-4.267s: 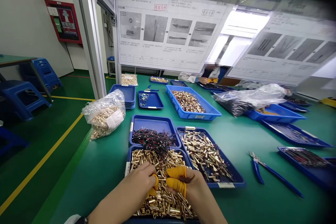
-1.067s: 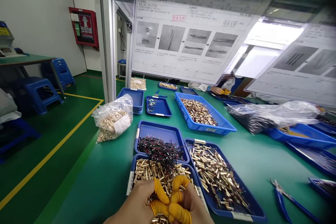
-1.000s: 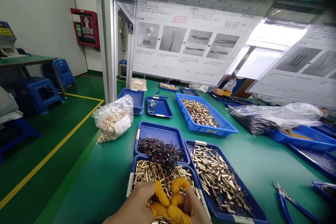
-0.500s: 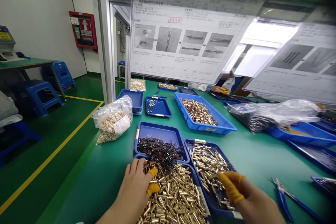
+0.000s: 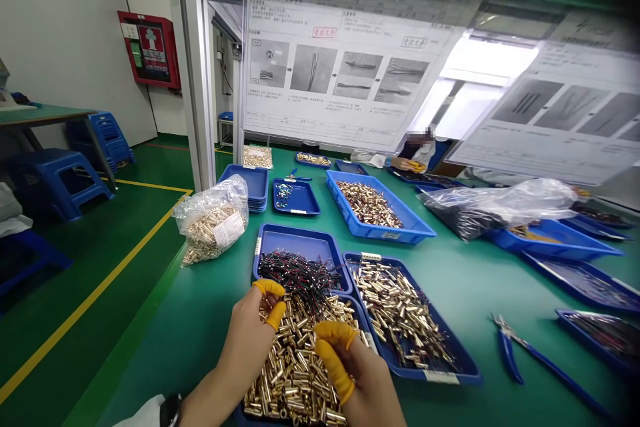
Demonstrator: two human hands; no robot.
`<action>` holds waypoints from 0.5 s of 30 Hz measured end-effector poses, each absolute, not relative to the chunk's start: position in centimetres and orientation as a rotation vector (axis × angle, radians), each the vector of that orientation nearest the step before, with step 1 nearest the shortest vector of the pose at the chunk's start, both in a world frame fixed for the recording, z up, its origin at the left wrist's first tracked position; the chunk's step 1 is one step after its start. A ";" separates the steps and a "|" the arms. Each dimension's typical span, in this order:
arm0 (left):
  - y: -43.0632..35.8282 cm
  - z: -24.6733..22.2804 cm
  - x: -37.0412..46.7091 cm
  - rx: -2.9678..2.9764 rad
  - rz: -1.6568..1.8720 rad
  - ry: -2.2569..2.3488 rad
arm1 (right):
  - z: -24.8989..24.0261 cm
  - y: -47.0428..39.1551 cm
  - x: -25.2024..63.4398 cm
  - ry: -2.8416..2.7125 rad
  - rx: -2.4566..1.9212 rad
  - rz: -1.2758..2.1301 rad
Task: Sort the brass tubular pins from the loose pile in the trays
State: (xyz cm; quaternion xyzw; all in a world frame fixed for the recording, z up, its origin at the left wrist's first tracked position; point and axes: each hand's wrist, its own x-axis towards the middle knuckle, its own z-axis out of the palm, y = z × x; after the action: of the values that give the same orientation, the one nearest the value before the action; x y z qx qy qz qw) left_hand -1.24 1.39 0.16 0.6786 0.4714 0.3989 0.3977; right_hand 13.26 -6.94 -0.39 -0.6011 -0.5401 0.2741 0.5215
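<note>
My left hand (image 5: pixel 250 323) is over the left edge of a tray full of brass tubes (image 5: pixel 295 363), close to a pile of dark wires (image 5: pixel 297 270) in the tray behind. Its yellow-capped thumb and finger are curled toward each other; what is between them is too small to tell. Above the same tubes, my right hand (image 5: pixel 357 363) has its yellow-capped thumb and finger bent together, and anything in their tips is hidden. Brass tubes with dark wires (image 5: pixel 400 307) lie in the blue tray to the right.
Blue-handled cutters (image 5: pixel 525 347) lie at the right. Farther back are a large blue bin (image 5: pixel 420 230), a bag of brass parts (image 5: pixel 215 223), stacked trays (image 5: pixel 255 183) and a plastic bag (image 5: pixel 520 203). Instruction sheets (image 5: pixel 340 113) hang above; another person's hand (image 5: pixel 403 163) shows behind.
My right hand has moved left from the right-hand tray to above the brass tubes. My left hand has lifted slightly from the tubes, its fingers now curled. The view has shifted slightly.
</note>
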 end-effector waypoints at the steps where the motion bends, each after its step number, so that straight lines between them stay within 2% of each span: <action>1: 1.1 0.0 -1.2 1.764 0.998 1.132 | -0.5 -7.0 12.9 -1.253 -1.437 0.644; 5: -0.4 -0.6 -1.2 2.085 0.913 0.808 | -0.7 -6.9 12.2 -1.209 -1.401 0.628; 8: -1.1 -0.4 -1.2 2.187 0.870 0.619 | -0.3 -6.8 12.3 -1.162 -1.325 0.738; 15: -0.7 0.2 -0.2 1.568 0.848 0.769 | 0.5 -7.0 12.6 -1.007 -1.221 0.999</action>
State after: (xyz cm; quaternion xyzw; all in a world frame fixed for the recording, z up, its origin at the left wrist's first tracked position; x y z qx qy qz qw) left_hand -0.22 -0.66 0.24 0.6667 0.3269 0.3603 0.5647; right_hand 12.58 -6.98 0.54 -0.5254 -0.4330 0.4296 0.5933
